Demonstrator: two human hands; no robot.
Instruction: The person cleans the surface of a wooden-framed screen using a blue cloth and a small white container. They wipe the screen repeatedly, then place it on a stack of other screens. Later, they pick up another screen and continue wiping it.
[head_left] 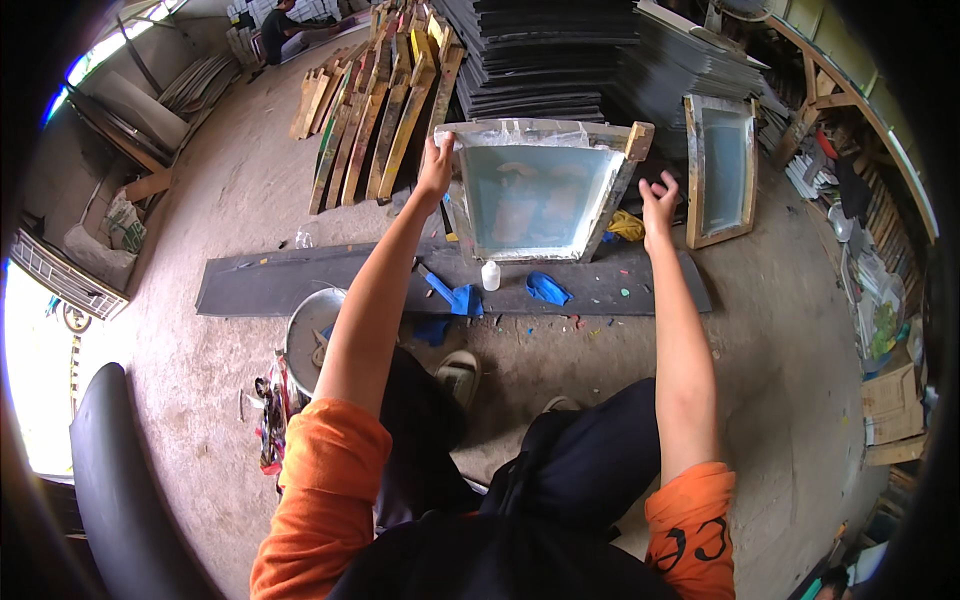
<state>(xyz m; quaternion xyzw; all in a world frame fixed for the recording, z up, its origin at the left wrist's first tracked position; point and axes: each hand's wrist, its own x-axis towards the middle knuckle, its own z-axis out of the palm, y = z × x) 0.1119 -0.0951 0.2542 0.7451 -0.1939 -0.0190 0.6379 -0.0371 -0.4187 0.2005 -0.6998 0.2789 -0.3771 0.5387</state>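
Standing tilted on the far side of a dark mat (300, 285), a wooden screen-printing frame (540, 195) with pale bluish mesh faces the person. The left hand (436, 165) is closed over the frame's upper left corner, holding it. The right hand (657, 205) hangs open just right of the frame, fingers spread, gripping nothing. On the mat just near of the frame lie a small white bottle (490, 275), a blue scraper (450, 293) and a blue cloth (547, 289), with a yellow rag (628, 226) at the frame's right foot. A second framed screen (722, 170) leans farther right. A metal bucket (305, 335) sits on the concrete floor (790, 340) near left, and dark stacked boards (540, 60) rise beyond.
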